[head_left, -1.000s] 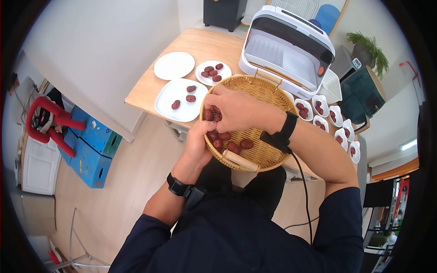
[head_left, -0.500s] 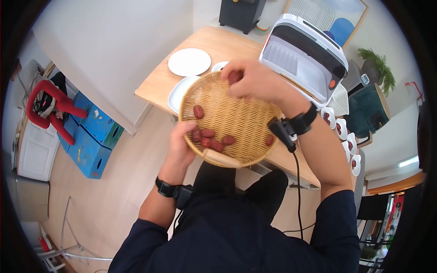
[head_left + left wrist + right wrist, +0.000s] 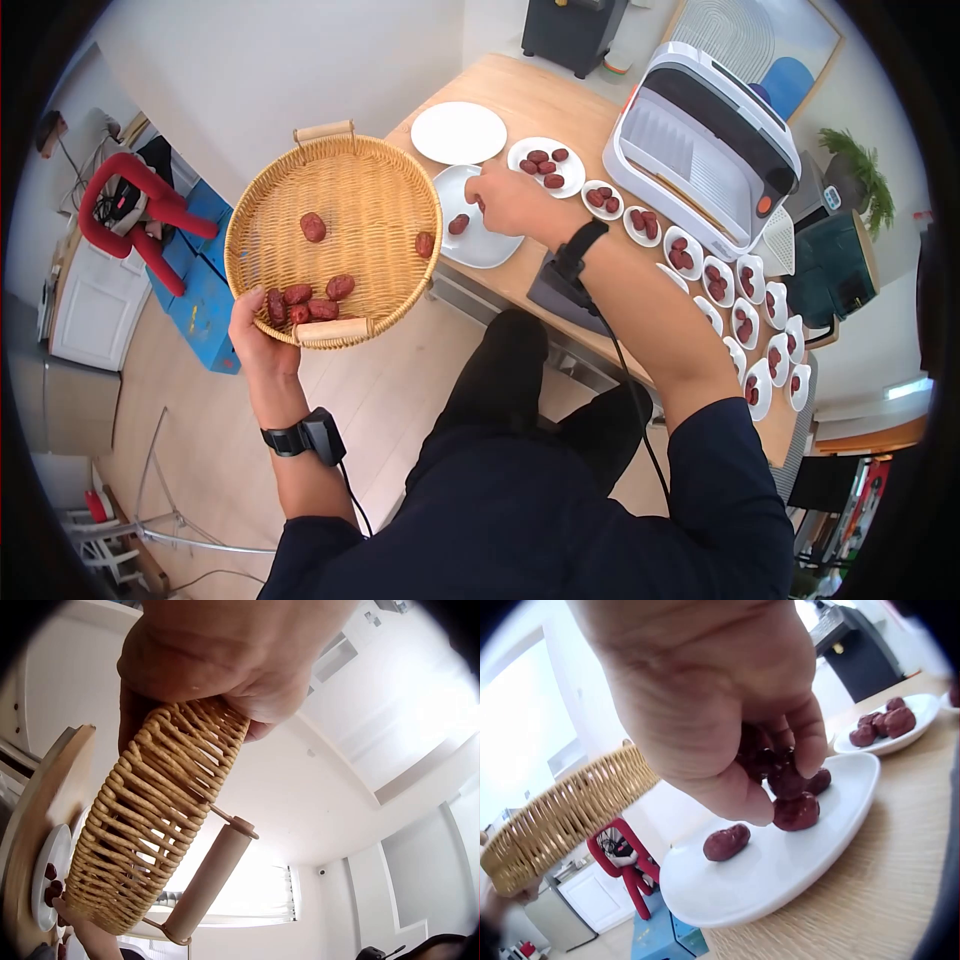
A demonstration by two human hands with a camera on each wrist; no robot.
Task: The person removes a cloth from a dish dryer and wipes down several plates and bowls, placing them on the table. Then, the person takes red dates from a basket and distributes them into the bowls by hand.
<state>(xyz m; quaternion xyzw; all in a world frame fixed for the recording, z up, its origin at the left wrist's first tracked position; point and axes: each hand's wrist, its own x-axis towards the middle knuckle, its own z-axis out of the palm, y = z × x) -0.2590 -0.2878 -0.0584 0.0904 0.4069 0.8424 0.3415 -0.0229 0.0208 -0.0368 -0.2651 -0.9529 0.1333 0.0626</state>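
Observation:
The left hand (image 3: 262, 345) grips the near-left rim of a round wicker basket (image 3: 330, 200), tilted beside the table, with several red dates (image 3: 313, 227) inside. In the left wrist view that hand (image 3: 232, 660) wraps round the basket's woven side (image 3: 150, 817). Over a square white plate (image 3: 485, 245) is the right hand (image 3: 520, 205). The right wrist view has the right hand's (image 3: 712, 697) curled fingers around dates (image 3: 784, 776) just above the plate (image 3: 780, 874), where a date (image 3: 727, 842) lies apart to the left.
An empty oval plate (image 3: 458, 132) and a round plate with several dates (image 3: 543, 168) sit behind. Small white dishes (image 3: 717, 281) of dates line the right side, near a white appliance (image 3: 700, 150). A red-padded frame (image 3: 100, 205) and blue boxes (image 3: 200, 320) stand left.
The left hand has carried the basket left, off the table's front. The right hand has left the basket with dates and reached the square plate.

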